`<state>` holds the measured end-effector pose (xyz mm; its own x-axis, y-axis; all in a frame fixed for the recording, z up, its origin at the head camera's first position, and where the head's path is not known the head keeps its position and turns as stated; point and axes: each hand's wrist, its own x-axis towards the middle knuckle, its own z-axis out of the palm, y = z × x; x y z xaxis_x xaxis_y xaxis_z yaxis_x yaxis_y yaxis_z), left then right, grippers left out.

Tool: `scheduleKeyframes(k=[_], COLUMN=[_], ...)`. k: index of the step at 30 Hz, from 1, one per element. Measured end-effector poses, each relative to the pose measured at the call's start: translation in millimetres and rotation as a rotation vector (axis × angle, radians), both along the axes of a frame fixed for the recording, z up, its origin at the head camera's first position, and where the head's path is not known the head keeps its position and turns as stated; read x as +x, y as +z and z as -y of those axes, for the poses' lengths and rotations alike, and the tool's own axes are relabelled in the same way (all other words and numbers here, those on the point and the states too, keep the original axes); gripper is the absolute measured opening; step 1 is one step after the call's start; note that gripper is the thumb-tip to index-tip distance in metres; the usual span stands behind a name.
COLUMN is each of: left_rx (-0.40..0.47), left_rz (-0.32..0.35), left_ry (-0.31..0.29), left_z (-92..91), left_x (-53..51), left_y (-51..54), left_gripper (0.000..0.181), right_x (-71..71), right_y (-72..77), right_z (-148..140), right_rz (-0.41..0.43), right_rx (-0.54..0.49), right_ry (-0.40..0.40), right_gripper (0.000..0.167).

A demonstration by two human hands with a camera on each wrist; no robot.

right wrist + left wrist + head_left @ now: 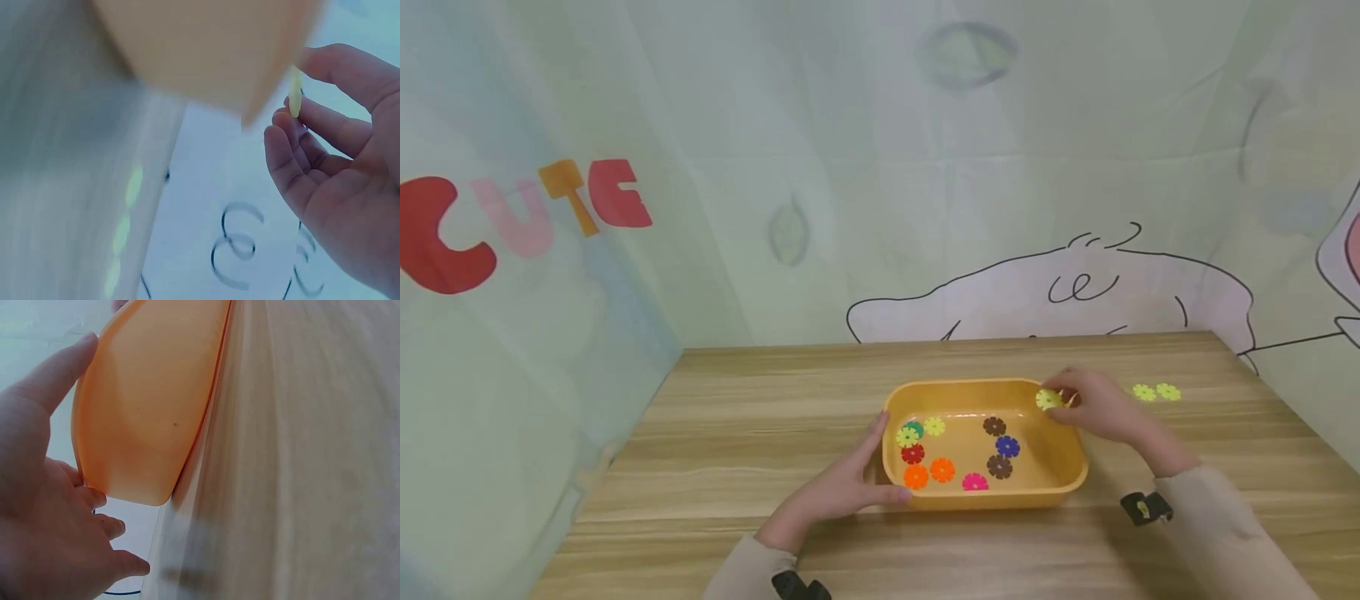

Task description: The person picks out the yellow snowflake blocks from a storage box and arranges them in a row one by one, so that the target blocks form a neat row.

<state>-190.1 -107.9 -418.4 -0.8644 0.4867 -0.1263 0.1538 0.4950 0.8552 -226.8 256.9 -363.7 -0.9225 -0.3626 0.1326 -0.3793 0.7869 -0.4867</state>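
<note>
Printed curtain behind a wood-grain surface, seen from my end.
On the left I read CUTE in a red C, pink U, orange T and red E; nearer the middle I make out two blurry leaf shapes on the pale green cloth. Above the surface's back edge I see a pale cartoon shape outlined in black, with a curl drawn on it, and at my far right a pink patch, partly cut off.
</note>
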Motion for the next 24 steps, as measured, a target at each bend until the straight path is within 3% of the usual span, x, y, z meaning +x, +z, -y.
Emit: scheduleKeyframes(k=[8,24], left_rx=[-0.005,-0.017], left_rz=[-0.015,0.002], left_ry=[-0.005,0.021], left_z=[0.3,1.6], left_x=[-0.8,-0.9], left_y=[-0.4,0.8], left_gripper=[0.111,0.11], right_x=[-6.3,-18.8], right_y=[1.3,-8.5], right_z=[-64.0,-150.7], right_rz=[-0.068,0.065], right_rx=[0.006,0.064], right_ry=[-0.087,-0.321], right_gripper=[0.038,0.052])
